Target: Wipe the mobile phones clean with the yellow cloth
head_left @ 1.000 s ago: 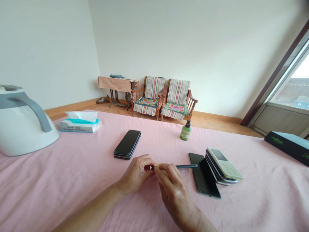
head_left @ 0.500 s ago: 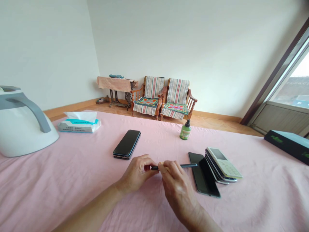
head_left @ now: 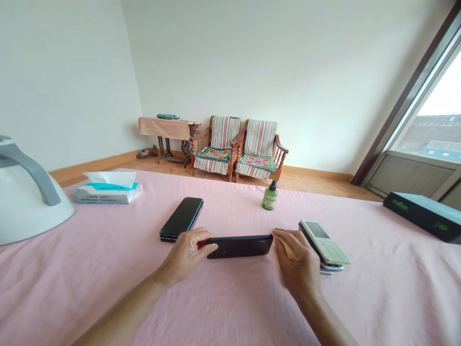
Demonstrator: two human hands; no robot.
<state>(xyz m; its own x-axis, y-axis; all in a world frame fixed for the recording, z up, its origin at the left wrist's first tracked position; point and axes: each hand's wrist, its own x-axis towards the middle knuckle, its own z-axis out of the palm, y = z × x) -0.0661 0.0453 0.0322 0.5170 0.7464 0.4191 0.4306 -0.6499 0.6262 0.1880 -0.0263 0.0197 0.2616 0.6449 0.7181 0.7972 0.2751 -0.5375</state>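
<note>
A black smartphone (head_left: pixel 240 247) is held on its long edge above the pink cloth, its dark face toward me. My left hand (head_left: pixel 190 250) pinches its left end between thumb and fingers. At its right end, my right hand (head_left: pixel 297 262) is closed round a small yellowish cloth (head_left: pixel 286 246), which meets the phone's edge. Left of the hands lies a stack of phones (head_left: pixel 183 216) with a black screen on top. Beyond my right hand is another stack, topped by a white keypad phone (head_left: pixel 324 241); my hand hides part of it.
A pink tablecloth (head_left: pixel 230 307) covers the table. On it stand a white-grey kettle (head_left: pixel 32 206), a tissue pack (head_left: pixel 108 190), a green pump bottle (head_left: pixel 270 197) and a black box (head_left: pixel 421 216). Two wooden armchairs (head_left: pixel 259 149) are by the wall.
The phone has turned from edge-on to showing its dark face. My right hand has moved right to its end. The black phone beside the right stack is now mostly out of sight behind that hand.
</note>
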